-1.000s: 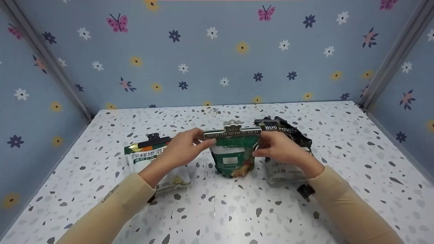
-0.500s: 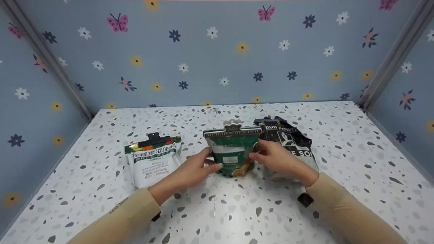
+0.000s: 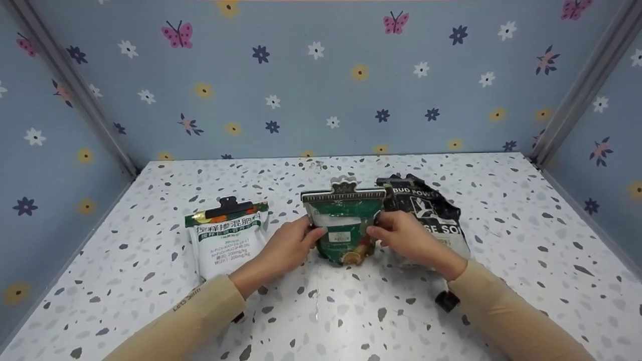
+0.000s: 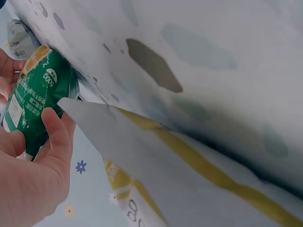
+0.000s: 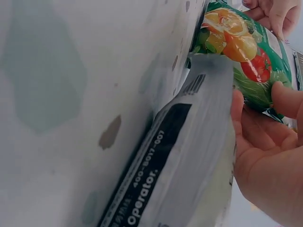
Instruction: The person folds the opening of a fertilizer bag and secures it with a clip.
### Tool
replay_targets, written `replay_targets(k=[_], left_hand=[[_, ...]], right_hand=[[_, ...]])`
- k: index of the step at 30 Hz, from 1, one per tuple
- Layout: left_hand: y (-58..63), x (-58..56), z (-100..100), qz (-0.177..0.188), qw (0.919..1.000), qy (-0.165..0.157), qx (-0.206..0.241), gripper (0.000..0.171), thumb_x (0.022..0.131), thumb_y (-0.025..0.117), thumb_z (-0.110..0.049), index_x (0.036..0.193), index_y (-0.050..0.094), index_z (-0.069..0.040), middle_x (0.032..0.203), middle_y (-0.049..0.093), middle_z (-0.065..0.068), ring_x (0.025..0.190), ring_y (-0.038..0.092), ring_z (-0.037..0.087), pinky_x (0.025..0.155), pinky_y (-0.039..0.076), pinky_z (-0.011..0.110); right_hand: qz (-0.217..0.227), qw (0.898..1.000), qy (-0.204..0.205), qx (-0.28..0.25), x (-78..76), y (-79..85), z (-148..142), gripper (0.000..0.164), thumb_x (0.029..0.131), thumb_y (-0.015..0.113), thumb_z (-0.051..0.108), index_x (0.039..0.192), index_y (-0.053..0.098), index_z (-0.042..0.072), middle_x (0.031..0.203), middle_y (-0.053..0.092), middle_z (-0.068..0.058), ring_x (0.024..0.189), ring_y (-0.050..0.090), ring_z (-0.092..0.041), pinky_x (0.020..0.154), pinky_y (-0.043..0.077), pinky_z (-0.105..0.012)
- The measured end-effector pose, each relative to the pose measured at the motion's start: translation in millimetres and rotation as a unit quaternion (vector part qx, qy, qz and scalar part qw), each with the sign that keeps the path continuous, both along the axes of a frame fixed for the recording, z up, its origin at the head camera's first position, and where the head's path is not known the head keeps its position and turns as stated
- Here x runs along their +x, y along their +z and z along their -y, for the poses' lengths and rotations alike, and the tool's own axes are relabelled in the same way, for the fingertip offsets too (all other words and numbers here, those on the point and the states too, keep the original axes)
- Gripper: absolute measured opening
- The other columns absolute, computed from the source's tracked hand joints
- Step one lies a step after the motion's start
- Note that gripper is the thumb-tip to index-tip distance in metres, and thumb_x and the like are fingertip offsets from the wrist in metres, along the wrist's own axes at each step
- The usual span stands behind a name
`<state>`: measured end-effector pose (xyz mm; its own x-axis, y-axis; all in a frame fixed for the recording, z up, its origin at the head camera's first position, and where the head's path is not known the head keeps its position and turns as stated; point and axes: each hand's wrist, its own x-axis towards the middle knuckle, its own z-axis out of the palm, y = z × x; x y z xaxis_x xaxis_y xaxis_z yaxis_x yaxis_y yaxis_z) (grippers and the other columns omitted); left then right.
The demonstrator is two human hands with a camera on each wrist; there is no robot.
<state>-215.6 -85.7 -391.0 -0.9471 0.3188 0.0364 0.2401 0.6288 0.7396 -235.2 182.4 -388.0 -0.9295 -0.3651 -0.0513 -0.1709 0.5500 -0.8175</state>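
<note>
A green pouch [image 3: 346,223] printed with fruit and vegetables stands upright mid-table, a wide metal-toned clip [image 3: 344,194] across its top. My left hand [image 3: 287,244] holds the pouch's left side, thumb on the front and fingers partly hidden behind. On the opposite side, my right hand [image 3: 409,238] pinches the edge in the same way. The left wrist view shows a "500g" mark on the green pouch [image 4: 40,90] between thumb and fingers. Oranges, a tomato and leaves show on the pouch [image 5: 241,45] in the right wrist view.
Left of the pouch lies a white bag [image 3: 225,245] with Chinese print and a black clip [image 3: 228,206]. A black-and-pale soil bag [image 3: 426,205] leans at the right, partly behind my right hand. Flower-patterned blue walls [image 3: 321,85] enclose the speckled table [image 3: 321,326].
Both hands have slid from the pouch's top corners by the clip down to its sides. My left hand dipped lower, then rose a little. The pouch stays in nearly the same place.
</note>
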Motion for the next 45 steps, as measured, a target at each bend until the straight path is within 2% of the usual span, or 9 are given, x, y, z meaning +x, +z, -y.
replay_targets(k=[2,10,13,18,20,24,29,37,45], left_hand=[[0.5,-0.8,1,0.001,1.0000,0.001,-0.002,0.023,0.105,0.051,-0.034,0.110,0.061,-0.014,0.078,0.060,0.004,0.063,0.050,0.016,0.061,0.043,0.034],[4.3,-3.5,4,0.005,1.0000,-0.008,-0.001,0.027,0.105,0.053,-0.033,0.101,0.067,-0.011,0.085,0.067,-0.002,0.077,0.066,0.019,0.068,0.052,0.035],[4.3,-6.3,6,0.024,0.9997,0.000,0.005,0.028,0.104,0.053,-0.036,0.103,0.067,-0.012,0.085,0.067,-0.001,0.075,0.067,0.019,0.066,0.052,0.035],[2.8,-10.6,9,0.065,0.9971,0.038,0.015,0.034,0.102,0.054,-0.043,0.111,0.064,-0.012,0.086,0.067,0.001,0.074,0.065,0.019,0.067,0.051,0.036],[2.4,-11.3,9,0.084,0.9950,0.050,0.023,0.036,0.102,0.055,-0.044,0.114,0.063,-0.012,0.088,0.067,0.002,0.075,0.065,0.021,0.068,0.051,0.037],[1.7,-12.9,10,0.106,0.9920,0.058,0.036,0.039,0.101,0.055,-0.045,0.116,0.062,-0.010,0.087,0.067,0.004,0.075,0.065,0.023,0.065,0.051,0.037],[2.0,-13.4,9,0.114,0.9906,0.066,0.037,0.044,0.100,0.057,-0.046,0.118,0.060,-0.007,0.088,0.067,0.005,0.073,0.065,0.024,0.063,0.051,0.036],[2.5,-16.6,8,0.124,0.9889,0.078,0.026,0.048,0.098,0.061,-0.045,0.122,0.059,-0.004,0.094,0.067,0.007,0.072,0.064,0.024,0.063,0.052,0.036],[0.5,-20.7,6,0.138,0.9870,0.082,0.013,0.052,0.096,0.063,-0.048,0.122,0.059,-0.004,0.093,0.066,0.006,0.073,0.062,0.023,0.061,0.051,0.035]], right_hand=[[-0.001,1.000,0.001,0.002,-0.1,-1.0,1,0.014,0.100,0.062,0.021,0.106,0.072,0.014,0.093,0.071,-0.003,0.084,0.067,-0.028,0.067,0.055,-0.041],[-0.001,1.000,0.009,0.003,0.0,-4.2,6,0.018,0.102,0.058,0.022,0.106,0.072,0.011,0.088,0.071,-0.003,0.079,0.066,-0.030,0.052,0.047,-0.025],[0.010,1.000,0.005,0.006,-0.4,-3.3,9,0.018,0.102,0.058,0.023,0.106,0.071,0.011,0.088,0.071,-0.003,0.081,0.067,-0.028,0.057,0.049,-0.027],[0.036,0.999,0.002,0.006,-1.4,-3.2,14,0.018,0.102,0.058,0.025,0.102,0.070,0.011,0.090,0.070,-0.003,0.081,0.066,-0.022,0.070,0.054,-0.038],[0.042,0.999,0.005,0.004,-1.6,-3.6,15,0.018,0.102,0.059,0.024,0.102,0.069,0.010,0.090,0.070,-0.004,0.081,0.066,-0.022,0.070,0.054,-0.040],[0.046,0.999,0.005,0.003,-2.0,-2.8,17,0.016,0.101,0.060,0.023,0.106,0.068,0.010,0.091,0.069,-0.004,0.080,0.066,-0.025,0.061,0.052,-0.034],[0.056,0.998,0.000,0.012,-2.7,-1.6,18,0.014,0.100,0.061,0.024,0.105,0.068,0.012,0.091,0.069,-0.005,0.075,0.064,-0.027,0.048,0.044,-0.027],[0.089,0.996,-0.026,0.013,-6.1,1.0,23,0.021,0.100,0.062,0.026,0.113,0.069,0.011,0.096,0.068,-0.006,0.082,0.063,-0.024,0.057,0.049,-0.030],[0.122,0.992,-0.024,0.001,-11.7,-2.2,24,0.019,0.100,0.062,0.024,0.109,0.070,0.010,0.095,0.069,-0.008,0.084,0.065,-0.024,0.069,0.055,-0.035]])
